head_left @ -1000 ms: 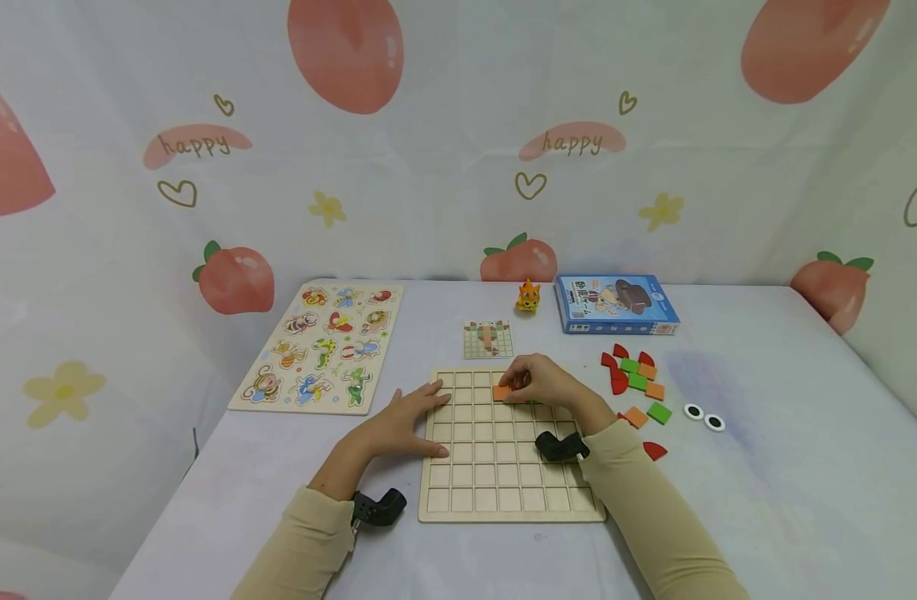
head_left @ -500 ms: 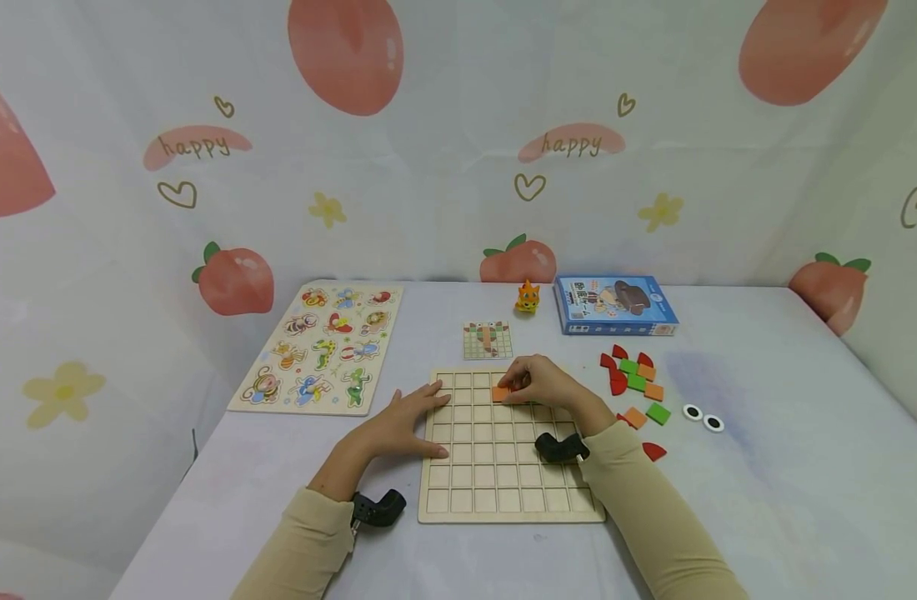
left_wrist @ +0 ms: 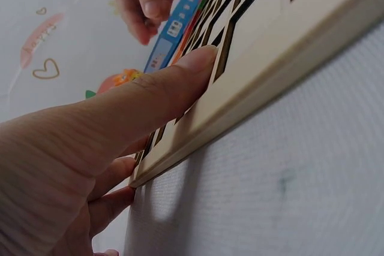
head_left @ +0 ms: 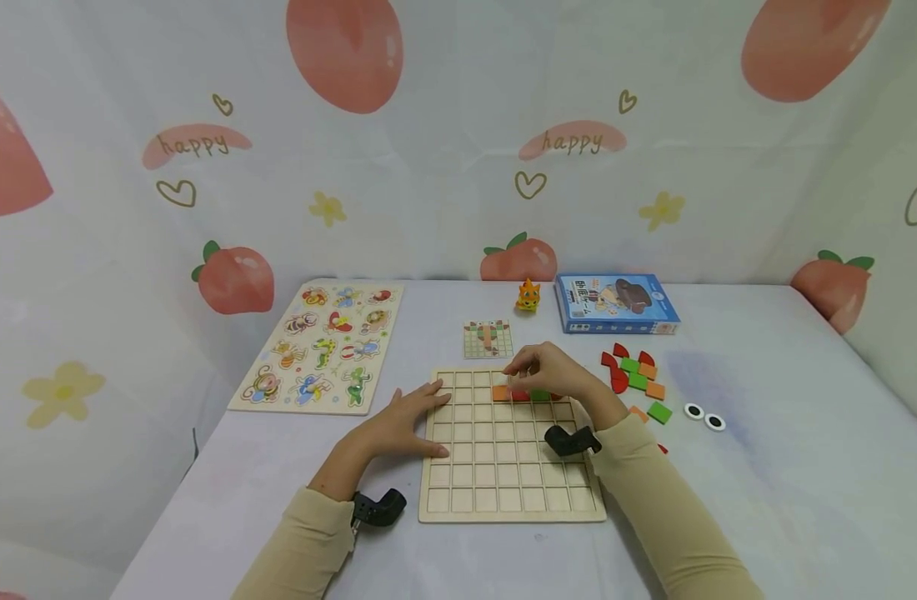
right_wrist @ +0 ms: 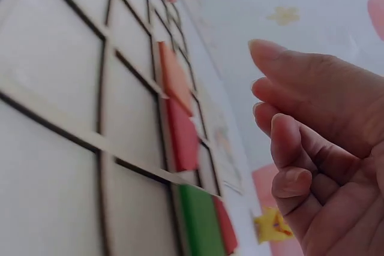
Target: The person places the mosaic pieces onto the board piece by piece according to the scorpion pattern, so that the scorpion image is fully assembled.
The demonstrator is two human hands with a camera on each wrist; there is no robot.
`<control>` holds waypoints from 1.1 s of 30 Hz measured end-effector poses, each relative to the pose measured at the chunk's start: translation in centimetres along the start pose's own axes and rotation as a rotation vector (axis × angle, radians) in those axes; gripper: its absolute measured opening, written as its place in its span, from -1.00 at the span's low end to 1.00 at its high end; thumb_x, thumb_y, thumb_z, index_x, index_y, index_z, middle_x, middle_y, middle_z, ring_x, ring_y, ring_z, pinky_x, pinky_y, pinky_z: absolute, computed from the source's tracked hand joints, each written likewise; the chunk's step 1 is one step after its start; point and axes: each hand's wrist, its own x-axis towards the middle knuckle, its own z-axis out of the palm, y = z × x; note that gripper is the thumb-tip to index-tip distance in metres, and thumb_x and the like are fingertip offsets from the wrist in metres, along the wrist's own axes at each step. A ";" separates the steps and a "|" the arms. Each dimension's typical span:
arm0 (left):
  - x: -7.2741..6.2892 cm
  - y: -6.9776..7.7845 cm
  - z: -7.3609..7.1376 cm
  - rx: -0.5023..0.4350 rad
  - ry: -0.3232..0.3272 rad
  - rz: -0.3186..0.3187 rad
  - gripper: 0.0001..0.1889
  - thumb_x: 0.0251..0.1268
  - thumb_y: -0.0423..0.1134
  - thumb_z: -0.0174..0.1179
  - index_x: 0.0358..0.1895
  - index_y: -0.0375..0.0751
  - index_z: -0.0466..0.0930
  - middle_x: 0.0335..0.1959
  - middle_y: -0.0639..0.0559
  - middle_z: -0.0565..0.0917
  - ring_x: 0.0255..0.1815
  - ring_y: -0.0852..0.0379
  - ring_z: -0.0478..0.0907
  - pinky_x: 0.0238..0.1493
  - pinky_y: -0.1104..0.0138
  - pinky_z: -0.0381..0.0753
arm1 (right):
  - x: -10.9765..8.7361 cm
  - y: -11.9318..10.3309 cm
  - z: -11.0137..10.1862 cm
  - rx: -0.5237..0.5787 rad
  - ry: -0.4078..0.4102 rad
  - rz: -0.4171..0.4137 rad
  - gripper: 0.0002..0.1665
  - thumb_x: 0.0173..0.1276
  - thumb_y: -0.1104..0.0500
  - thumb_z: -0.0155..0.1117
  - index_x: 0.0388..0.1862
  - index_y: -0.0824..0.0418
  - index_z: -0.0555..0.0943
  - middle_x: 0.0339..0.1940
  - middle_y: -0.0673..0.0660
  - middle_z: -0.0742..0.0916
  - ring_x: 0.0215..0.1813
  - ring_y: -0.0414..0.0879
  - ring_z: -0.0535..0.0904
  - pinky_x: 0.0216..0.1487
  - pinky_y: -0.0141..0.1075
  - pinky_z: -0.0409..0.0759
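Note:
A pale wooden grid board (head_left: 484,477) lies on the table. Along its second row from the far side sit an orange square tile (head_left: 500,392), a red piece (right_wrist: 182,136), a green square tile (right_wrist: 201,220) and another red piece (right_wrist: 225,225). Just above that row hovers my right hand (head_left: 554,372), fingers bent and nothing between thumb and fingertips. The right wrist view shows it apart from the tiles. My left hand (head_left: 403,427) rests at the board's left edge, its extended thumb (left_wrist: 174,79) on the rim and the fingers spread toward the far left corner.
Several red, green and orange tiles (head_left: 637,381) lie right of the board, with two white eye pieces (head_left: 704,417) beyond them. Behind the board are a pattern card (head_left: 488,339), a small orange toy (head_left: 528,296) and a blue box (head_left: 617,304). An animal puzzle board (head_left: 314,350) lies left.
My right hand has let go of the orange tile and risen slightly to the right, uncovering the red and green pieces beside it. The left hand stays in place.

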 end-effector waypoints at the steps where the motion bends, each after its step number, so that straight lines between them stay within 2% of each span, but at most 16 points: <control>1: 0.0 0.0 0.0 0.000 0.000 0.000 -0.11 -0.05 0.09 0.39 0.39 -0.11 0.23 0.51 -0.04 0.00 0.53 -0.07 -0.09 0.46 -0.15 -0.32 | 0.0 0.0 -0.2 0.004 0.008 0.014 -0.73 0.16 0.23 0.37 -0.18 0.37 0.69 -0.26 0.19 0.68 -0.32 -0.13 0.50 -0.31 -0.38 0.55; 8: -0.1 0.0 0.0 -0.009 0.003 0.000 -0.11 -0.06 0.08 0.39 0.39 -0.11 0.24 0.51 -0.05 0.01 0.52 -0.08 -0.08 0.46 -0.15 -0.33 | -0.7 -0.1 -1.1 0.040 0.018 0.080 -0.71 0.17 0.17 0.37 -0.14 0.28 0.69 -0.19 0.17 0.69 -0.26 -0.08 0.51 -0.23 -0.33 0.56; 19: -0.1 0.1 0.0 -0.009 0.009 0.002 -0.11 -0.06 0.09 0.39 0.38 -0.10 0.24 0.51 -0.04 0.02 0.52 -0.07 -0.08 0.46 -0.15 -0.33 | -2.5 -0.1 -2.8 0.053 0.052 0.123 -0.64 0.18 0.19 0.36 -0.06 0.32 0.66 -0.12 0.25 0.68 -0.27 -0.12 0.48 -0.33 -0.41 0.47; 24: 0.0 0.0 0.0 -0.004 0.013 0.001 -0.11 -0.07 0.09 0.40 0.38 -0.11 0.25 0.51 -0.03 0.02 0.52 -0.07 -0.07 0.46 -0.14 -0.32 | -3.8 0.4 -3.5 -0.003 0.068 0.128 -0.66 0.19 0.19 0.35 -0.09 0.35 0.66 -0.14 0.26 0.69 -0.32 -0.18 0.47 -0.34 -0.41 0.47; 33: 0.0 0.1 0.0 -0.004 0.007 0.004 -0.11 -0.06 0.08 0.40 0.38 -0.13 0.25 0.51 -0.05 0.02 0.52 -0.09 -0.06 0.45 -0.16 -0.32 | -6.5 0.7 -4.9 -0.097 0.100 0.160 -0.65 0.15 0.15 0.38 -0.11 0.33 0.68 -0.27 0.18 0.69 -0.32 -0.15 0.48 -0.41 -0.43 0.47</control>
